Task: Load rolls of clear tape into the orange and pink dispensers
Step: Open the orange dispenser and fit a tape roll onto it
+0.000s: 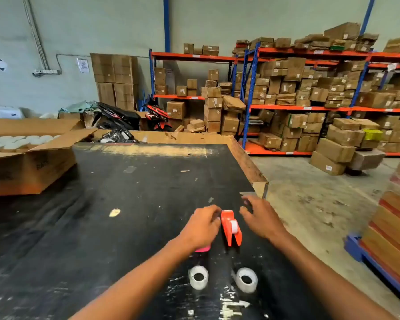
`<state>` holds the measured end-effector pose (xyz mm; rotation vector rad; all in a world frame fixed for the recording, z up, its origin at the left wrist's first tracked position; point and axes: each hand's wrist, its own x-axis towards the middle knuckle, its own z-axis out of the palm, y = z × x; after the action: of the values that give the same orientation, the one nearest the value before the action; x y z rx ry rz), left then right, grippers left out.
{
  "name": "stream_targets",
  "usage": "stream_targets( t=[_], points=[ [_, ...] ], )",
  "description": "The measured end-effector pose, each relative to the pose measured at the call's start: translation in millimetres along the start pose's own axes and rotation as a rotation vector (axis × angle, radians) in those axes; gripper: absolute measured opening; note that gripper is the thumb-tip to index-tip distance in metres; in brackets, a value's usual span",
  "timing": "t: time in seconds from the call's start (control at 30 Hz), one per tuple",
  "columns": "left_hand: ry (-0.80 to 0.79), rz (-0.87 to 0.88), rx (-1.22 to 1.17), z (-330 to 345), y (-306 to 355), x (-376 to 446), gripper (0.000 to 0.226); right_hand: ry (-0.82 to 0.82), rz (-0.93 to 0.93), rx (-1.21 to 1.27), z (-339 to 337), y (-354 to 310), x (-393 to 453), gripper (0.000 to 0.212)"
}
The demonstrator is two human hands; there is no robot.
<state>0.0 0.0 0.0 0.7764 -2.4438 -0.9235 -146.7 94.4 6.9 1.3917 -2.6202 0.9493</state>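
An orange tape dispenser [231,227] stands on the black table [125,204], with a white spool showing in its middle. A pink dispenser [203,248] lies just left of it, almost wholly hidden under my left hand [203,225], whose fingers curl over it. My right hand [261,215] hovers to the right of the orange dispenser, fingers spread, touching nothing. Two rolls of clear tape, one on the left [198,277] and one on the right [246,279], lie flat on the table nearer to me.
An open cardboard box [28,158] with white round items sits at the table's left. The table's right edge [259,181] drops to the concrete floor. Shelving with many cartons fills the back. A stacked blue pallet [365,250] stands at right.
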Motion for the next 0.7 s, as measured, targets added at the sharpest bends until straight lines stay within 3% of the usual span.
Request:
stream_targets(
  t=[0.17, 0.3, 0.4, 0.5, 0.6, 0.7],
  points=[
    [-0.129, -0.166, -0.081, 38.8, 9.5, 7.2, 0.027, -0.261, 0.189, 0.1, 26.1, 21.1, -15.5, 0.018],
    [-0.108, -0.279, -0.148, 61.8, 14.7, 4.7, 0.028, -0.15, 0.204, 0.152, 46.2, 28.0, -26.6, 0.014],
    [-0.003, -0.33, -0.377, 64.4, 19.9, 3.1, 0.024, -0.014, 0.219, 0.202, 42.9, 25.3, -31.1, 0.011],
    [0.108, -0.361, -0.637, 58.7, 25.2, 3.2, 0.026, 0.087, 0.072, 0.258, 35.8, 15.1, -40.8, 0.008],
    [0.206, -0.312, -0.661, 51.9, 28.0, 1.6, 0.035, 0.059, -0.063, 0.35, 24.5, -0.2, -50.6, 0.011],
    [0.287, -0.217, -0.551, 41.8, 24.2, -2.9, 0.03, -0.057, -0.026, 0.641, 15.6, -13.3, -48.2, 0.013]
  ],
)
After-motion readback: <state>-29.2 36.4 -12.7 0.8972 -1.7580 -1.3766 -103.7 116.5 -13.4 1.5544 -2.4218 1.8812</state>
